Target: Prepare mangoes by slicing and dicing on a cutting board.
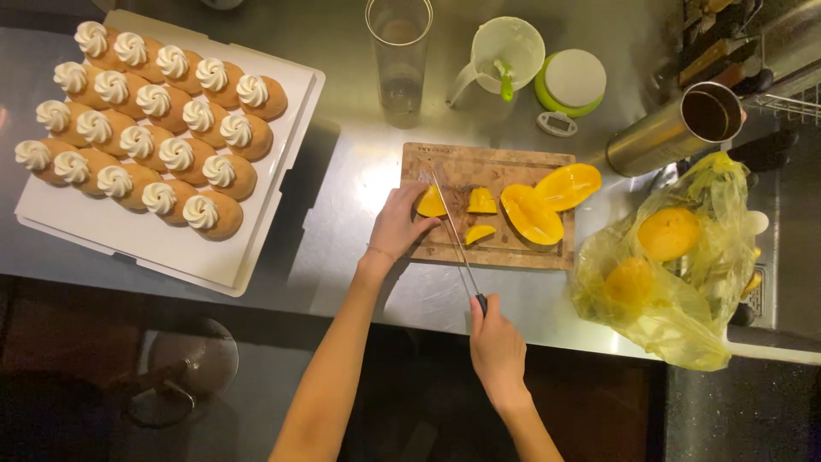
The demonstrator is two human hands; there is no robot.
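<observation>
On the steel counter (359,282) we see a wooden cutting board (513,248) with mango pieces. Our left hand (398,224) closes on a mango wedge (431,203) at the board's left edge, and our right hand (494,346) grips a long knife (453,235), blade beside that wedge. A tray (128,235) of cream-topped pastries sits far left.

Steel counter (359,282), w/ pastry tray (171,248), cutting board (513,252), glass (398,60), yellow bag (676,291)

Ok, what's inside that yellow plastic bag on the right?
The translucent yellow plastic bag shows two round orange-yellow fruits: an upper fruit and a lower fruit. Crumpled folds hide anything beneath them.
</observation>
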